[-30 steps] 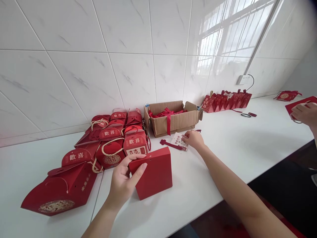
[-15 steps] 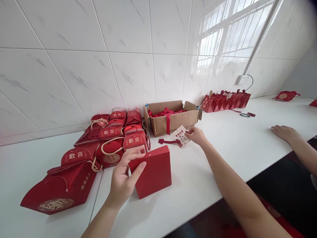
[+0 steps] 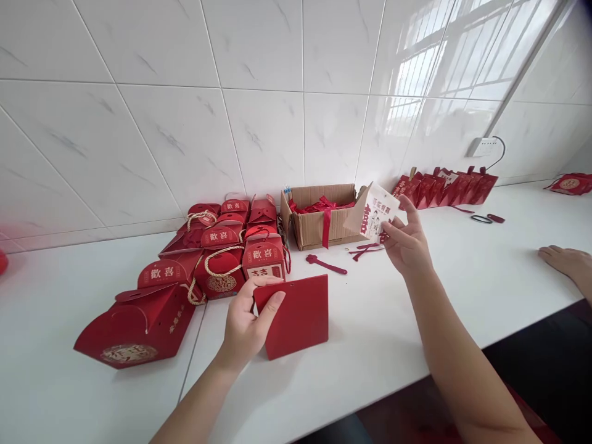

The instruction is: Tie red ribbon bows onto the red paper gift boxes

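My left hand point(image 3: 247, 320) grips the near left corner of a plain red box point(image 3: 296, 314) that stands on the white counter point(image 3: 416, 320). My right hand point(image 3: 407, 243) holds up a small white printed card point(image 3: 375, 213) above the counter, in front of a cardboard box point(image 3: 319, 228) with red ribbons in it. A loose red ribbon point(image 3: 326, 265) lies on the counter between the two hands, and more red strips point(image 3: 365, 250) lie below the card.
A cluster of finished red gift boxes with rope handles point(image 3: 222, 253) stands left of the cardboard box, with a larger flat-lying red box point(image 3: 136, 327) in front. A row of folded red boxes point(image 3: 446, 185) lines the tiled wall. Another person's hand point(image 3: 567, 262) rests at the right edge.
My right hand has picked the white card up off the counter and raised it. The other person's hand dropped its red piece and now rests flat. The view shifted left.
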A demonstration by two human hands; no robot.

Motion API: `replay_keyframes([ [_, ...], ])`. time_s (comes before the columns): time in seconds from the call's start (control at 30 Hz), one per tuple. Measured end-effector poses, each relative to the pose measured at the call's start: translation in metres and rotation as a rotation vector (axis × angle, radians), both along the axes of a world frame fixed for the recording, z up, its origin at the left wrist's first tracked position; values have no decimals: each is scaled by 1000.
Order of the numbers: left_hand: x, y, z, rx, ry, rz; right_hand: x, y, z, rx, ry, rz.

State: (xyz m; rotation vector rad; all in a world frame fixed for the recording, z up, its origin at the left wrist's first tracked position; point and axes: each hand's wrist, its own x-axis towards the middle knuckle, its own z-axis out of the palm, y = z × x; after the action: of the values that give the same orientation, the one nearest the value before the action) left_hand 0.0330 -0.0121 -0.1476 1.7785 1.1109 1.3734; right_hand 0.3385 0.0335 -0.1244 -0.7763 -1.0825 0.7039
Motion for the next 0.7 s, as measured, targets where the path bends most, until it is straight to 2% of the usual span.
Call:
replay_keyframes([
  [0.1, 0, -1, 0, -42, -22, -22, -27, -13, 2, 20, -50, 190],
  [0.23, -1, -1, 2, -65, -29, -12, -53, -23, -7, 21, -141, 413],
  [0.37, 0, 1, 2, -112, -109, -5, -63, -28, -12, 15, -173, 525],
  [0.47, 2, 1, 0, -144, -124, -15, -65, -30, -12, 13, -166, 542],
  [0.57, 4, 2, -4, -85, -84, -10, -67, -30, -14, 20, -186, 517],
  [0.7, 6, 5, -10, 121, -41, -9, -74, -30, -19, 76, -332, 318],
])
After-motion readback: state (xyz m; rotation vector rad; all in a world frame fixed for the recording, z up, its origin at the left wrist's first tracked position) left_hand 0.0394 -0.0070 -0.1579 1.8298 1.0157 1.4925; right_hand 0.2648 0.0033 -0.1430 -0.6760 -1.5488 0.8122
